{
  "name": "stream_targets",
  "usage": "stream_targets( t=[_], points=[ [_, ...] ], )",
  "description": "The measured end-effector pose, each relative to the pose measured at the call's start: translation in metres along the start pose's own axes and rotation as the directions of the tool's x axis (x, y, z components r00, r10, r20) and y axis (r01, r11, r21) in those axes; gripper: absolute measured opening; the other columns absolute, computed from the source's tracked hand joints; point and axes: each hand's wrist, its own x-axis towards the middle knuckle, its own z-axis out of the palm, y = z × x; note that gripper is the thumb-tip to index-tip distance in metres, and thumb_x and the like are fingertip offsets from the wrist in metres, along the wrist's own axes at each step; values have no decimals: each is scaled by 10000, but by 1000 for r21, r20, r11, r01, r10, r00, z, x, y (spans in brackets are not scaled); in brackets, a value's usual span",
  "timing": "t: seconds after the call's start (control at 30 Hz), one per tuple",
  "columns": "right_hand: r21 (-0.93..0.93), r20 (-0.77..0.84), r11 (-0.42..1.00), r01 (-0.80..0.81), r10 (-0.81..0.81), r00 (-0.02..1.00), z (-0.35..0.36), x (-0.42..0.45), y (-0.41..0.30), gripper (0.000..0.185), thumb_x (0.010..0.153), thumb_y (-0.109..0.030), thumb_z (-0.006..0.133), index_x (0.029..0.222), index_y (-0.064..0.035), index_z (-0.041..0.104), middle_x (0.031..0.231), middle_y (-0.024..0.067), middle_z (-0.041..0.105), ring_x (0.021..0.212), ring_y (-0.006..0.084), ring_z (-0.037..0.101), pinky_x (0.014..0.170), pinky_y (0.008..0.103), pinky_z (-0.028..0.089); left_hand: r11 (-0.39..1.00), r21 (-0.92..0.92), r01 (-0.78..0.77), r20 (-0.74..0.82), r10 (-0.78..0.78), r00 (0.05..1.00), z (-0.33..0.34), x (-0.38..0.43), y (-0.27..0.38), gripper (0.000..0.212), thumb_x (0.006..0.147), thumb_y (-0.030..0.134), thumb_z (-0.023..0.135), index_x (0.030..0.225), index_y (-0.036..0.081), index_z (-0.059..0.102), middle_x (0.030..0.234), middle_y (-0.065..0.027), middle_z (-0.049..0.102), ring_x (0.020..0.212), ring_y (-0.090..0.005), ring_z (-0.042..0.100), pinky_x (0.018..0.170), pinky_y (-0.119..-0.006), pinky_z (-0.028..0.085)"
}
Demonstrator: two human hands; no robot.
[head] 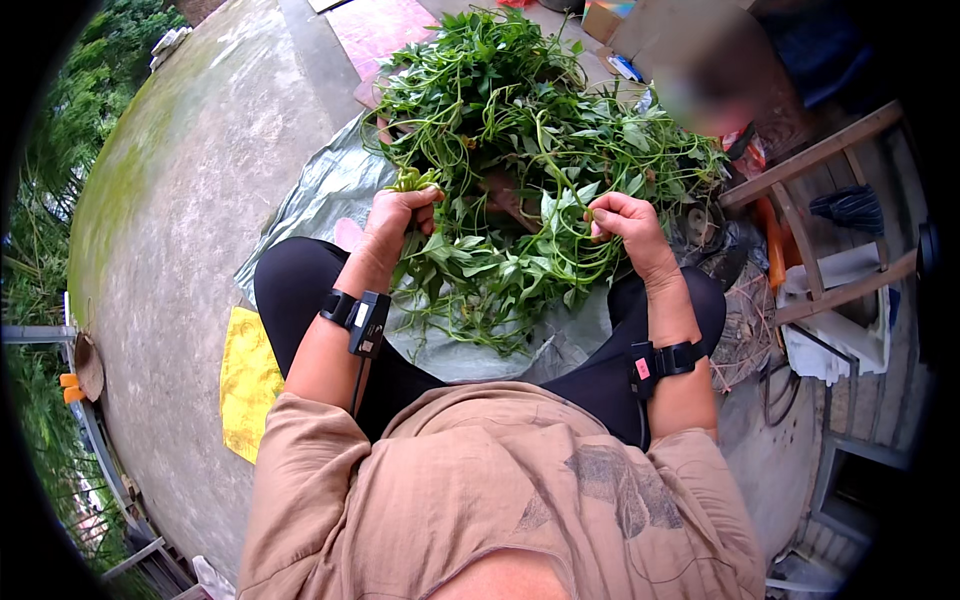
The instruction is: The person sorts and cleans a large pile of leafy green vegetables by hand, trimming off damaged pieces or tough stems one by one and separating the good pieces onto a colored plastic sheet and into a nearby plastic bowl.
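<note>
A large heap of leafy green vines (495, 90), much like sweet potato vines, spreads in front of me. My left hand (399, 212) is closed around a bundle of cut green stems (411, 178). The stem ends stick out above the fist, and leaves (442, 255) hang below it. On the other side, my right hand (628, 225) pinches a long green vine stem (551, 161) between thumb and fingers. That stem runs up into the heap. Beneath the vines lies a pale woven plastic sheet (322, 176), reaching between my bent legs.
A yellow bag (247, 382) lies left of my knee on the concrete floor (195, 225). To the right are a wooden frame (810, 180) and a bundle of twigs (742, 330). A blurred person (709, 67) is beyond the heap. A pink board (379, 30) lies at the back.
</note>
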Motion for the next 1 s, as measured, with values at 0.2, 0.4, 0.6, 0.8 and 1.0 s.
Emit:
stream_targets(
  t=[0.2,0.4,0.6,0.8,1.0],
  points=[
    [-31,194,996,-84,88,977,47,5,12,109,864,-72,586,935,-11,642,720,-34,562,571,44,513,522,202,449,997,37,-64,185,56,981,70,-11,-43,161,731,16,720,884,4,673,781,-38,659,608,-99,566,535,-241,445],
    [-128,35,989,-68,73,997,42,10,22,111,831,-102,633,905,-20,649,665,-33,558,528,40,498,482,198,403,996,54,-78,71,74,995,55,-3,-38,60,767,10,669,820,-13,653,708,-43,629,557,-122,537,532,-257,430],
    [-146,-175,982,-123,97,980,15,14,28,100,851,-124,631,863,-28,658,599,-30,565,479,36,486,432,188,356,994,-106,-35,43,40,998,19,3,-16,94,798,61,655,764,6,587,540,-6,483,421,-122,433,511,-289,447],
    [21,17,982,-186,186,982,39,6,13,153,887,-146,584,955,-28,653,651,-24,589,535,46,543,484,174,377,960,216,-176,146,147,978,50,-7,-34,177,734,80,743,886,32,665,702,15,606,541,-61,478,516,-210,403],
    [74,118,989,-129,120,986,62,7,10,311,847,-115,626,1134,-23,553,699,-29,588,572,47,539,535,175,396,998,44,-39,135,33,990,74,-9,-67,133,757,71,722,865,24,661,716,2,617,532,-84,480,496,-231,392]
  ],
)
